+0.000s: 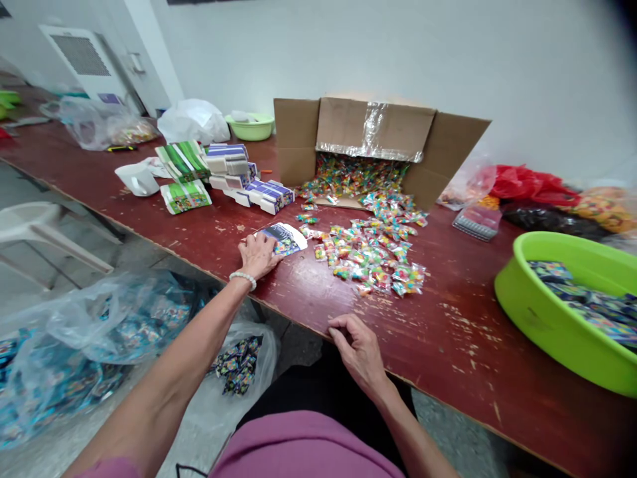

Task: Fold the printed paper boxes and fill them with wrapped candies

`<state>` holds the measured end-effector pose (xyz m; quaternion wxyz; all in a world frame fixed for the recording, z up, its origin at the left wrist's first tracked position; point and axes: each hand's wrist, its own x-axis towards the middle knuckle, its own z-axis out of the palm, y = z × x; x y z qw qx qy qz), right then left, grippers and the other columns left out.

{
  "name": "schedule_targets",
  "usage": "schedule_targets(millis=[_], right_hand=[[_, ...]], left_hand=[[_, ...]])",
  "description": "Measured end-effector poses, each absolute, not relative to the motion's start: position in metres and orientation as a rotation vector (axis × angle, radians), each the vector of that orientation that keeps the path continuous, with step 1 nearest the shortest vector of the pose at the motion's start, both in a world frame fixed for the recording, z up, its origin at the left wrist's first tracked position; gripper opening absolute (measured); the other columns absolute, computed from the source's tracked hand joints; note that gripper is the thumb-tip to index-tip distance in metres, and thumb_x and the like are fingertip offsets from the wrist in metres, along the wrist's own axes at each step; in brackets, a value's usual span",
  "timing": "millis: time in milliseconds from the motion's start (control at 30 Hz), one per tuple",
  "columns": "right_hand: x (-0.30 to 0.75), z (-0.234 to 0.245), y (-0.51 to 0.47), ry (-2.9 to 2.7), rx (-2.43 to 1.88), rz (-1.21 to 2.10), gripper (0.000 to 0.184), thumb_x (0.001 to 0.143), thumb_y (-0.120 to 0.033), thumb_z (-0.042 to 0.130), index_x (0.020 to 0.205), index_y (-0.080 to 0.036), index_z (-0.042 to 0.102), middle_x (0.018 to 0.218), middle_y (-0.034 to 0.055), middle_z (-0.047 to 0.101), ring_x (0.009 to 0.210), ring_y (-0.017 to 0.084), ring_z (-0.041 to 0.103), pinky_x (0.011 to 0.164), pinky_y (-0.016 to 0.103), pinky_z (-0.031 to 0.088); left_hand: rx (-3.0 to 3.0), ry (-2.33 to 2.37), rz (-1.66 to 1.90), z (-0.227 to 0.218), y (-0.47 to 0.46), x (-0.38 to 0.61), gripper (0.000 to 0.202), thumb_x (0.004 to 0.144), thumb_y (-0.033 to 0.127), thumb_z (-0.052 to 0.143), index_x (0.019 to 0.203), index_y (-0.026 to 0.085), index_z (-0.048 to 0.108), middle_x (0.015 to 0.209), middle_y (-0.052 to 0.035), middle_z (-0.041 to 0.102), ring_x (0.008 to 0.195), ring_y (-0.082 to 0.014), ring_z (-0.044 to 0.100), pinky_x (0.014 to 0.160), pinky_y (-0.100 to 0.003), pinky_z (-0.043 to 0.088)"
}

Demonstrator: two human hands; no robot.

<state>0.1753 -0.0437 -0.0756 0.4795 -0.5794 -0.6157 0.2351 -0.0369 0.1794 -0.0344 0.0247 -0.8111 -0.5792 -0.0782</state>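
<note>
My left hand (pixel 256 257) rests on the table with its fingertips on a small printed card (pixel 284 239), a blue and white flattened piece of packaging, and appears to grip its near edge. My right hand (pixel 357 350) sits at the table's front edge, fingers slightly curled and holding nothing. Between and beyond my hands lies a spread of small colourful wrapped candies (pixel 368 252), spilling from a cardboard box (pixel 375 136). Stacks of flattened green and blue printed cartons (pixel 229 174) stand left of the box.
The worn red-brown table (pixel 478 345) runs across the view. A lime green tub (pixel 547 312) of blue packets sits at right. Plastic bags of blue packets (pixel 99 338) (pixel 243 358) lie on the floor at left. A white mug (pixel 138 179), bags and a green bowl (pixel 249 126) stand on the table.
</note>
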Motion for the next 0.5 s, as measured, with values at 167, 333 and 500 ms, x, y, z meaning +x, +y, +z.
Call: schedule_targets(millis=[167, 333, 500], right_hand=[[0.175, -0.078, -0.045, -1.505, -1.404, 0.557, 0.011, 0.09, -0.019, 0.057, 0.088, -0.021, 0.067, 0.084, 0.0043, 0.069, 0.08, 0.019, 0.065, 0.074, 0.03, 0.049], [0.174, -0.078, -0.044, -1.503, -1.405, 0.528, 0.01, 0.088, -0.018, 0.057, 0.086, -0.02, 0.067, 0.082, 0.0032, 0.069, 0.076, 0.018, 0.064, 0.072, 0.027, 0.048], [0.175, -0.078, -0.044, -1.504, -1.397, 0.528, 0.011, 0.088, -0.017, 0.057, 0.086, -0.02, 0.067, 0.082, 0.0031, 0.068, 0.077, 0.018, 0.064, 0.072, 0.027, 0.048]], left_hand=[[-2.631, -1.673, -0.131, -0.03, 0.181, -0.029, 0.032, 0.095, 0.034, 0.045, 0.121, 0.023, 0.059, 0.132, -0.0134, 0.056, 0.119, -0.0332, 0.045, 0.095, -0.05, 0.036], [-2.646, -1.737, -0.048, -0.024, 0.196, -0.025, 0.048, 0.088, 0.046, 0.058, 0.129, 0.021, 0.053, 0.129, -0.0155, 0.06, 0.118, -0.0357, 0.049, 0.094, -0.049, 0.04], [-2.661, -1.771, -0.018, -0.024, 0.2, -0.022, 0.044, 0.089, 0.048, 0.056, 0.125, 0.023, 0.057, 0.124, -0.0148, 0.064, 0.119, -0.0362, 0.052, 0.097, -0.049, 0.039]])
